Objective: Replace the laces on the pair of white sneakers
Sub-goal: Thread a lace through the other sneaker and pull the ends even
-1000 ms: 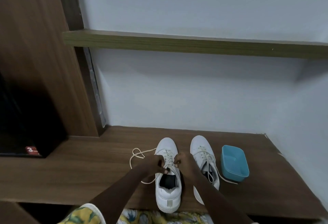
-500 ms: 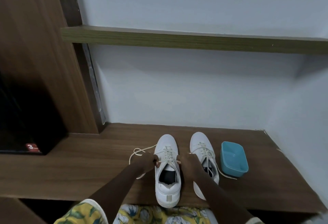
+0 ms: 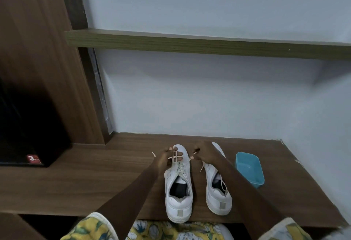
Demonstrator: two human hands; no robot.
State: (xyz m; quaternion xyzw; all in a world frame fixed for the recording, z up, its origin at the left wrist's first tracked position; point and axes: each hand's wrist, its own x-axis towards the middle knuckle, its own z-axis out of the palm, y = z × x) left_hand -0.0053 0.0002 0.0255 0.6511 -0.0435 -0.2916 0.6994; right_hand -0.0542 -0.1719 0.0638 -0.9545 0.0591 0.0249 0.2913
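2 white sneakers [image 3: 178,190] on worktop [image 3: 95,182], 1 blue tub [image 3: 249,169] just beside, right forearm [image 3: 237,180] hiding part of 1 sneaker, left hand [image 3: 164,159] and right hand [image 3: 205,154] each pinching lace [image 3: 179,168]

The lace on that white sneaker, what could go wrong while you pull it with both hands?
1. The lace is wound across the left hand while the right hand pinches only its other end; that grip might slip, or the ends come out uneven.
2. The left sneaker has its heel at the table edge, so a tug could tip it off.
3. The right forearm crosses the right sneaker beside the blue tub; it may knock either.
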